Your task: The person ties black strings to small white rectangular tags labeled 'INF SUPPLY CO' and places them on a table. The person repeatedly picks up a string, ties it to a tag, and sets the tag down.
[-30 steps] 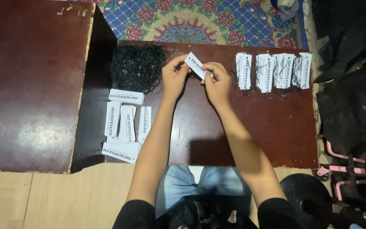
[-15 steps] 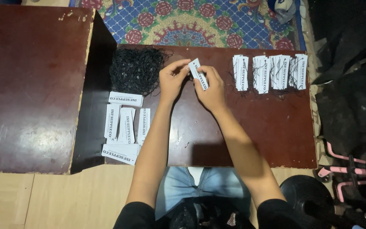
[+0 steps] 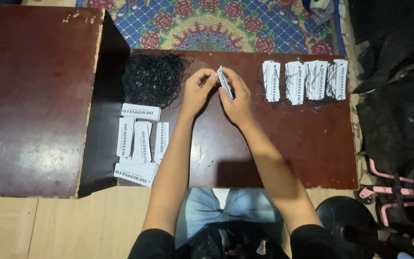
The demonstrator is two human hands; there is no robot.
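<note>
Hands pinching one white tag [image 3: 224, 83] betw. fingertips: left hand [image 3: 197, 92] & right hand [image 3: 238, 98] gripping it together. Hovering over dark table [image 3: 274, 139], black string pile [image 3: 152, 79] just left.

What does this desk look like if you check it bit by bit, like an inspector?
Surface: dark brown low table, scuffed, beside a larger brown tabletop.
Job's things: white paper tag held up; loose tags left; strung tag stacks right; heap of black strings.
Clutter: nothing seen.
Hands: left hand and right hand both pinch the tag.
Cables: nothing seen.
Surroundings: flowered rug, wood floor, black bags.
</note>
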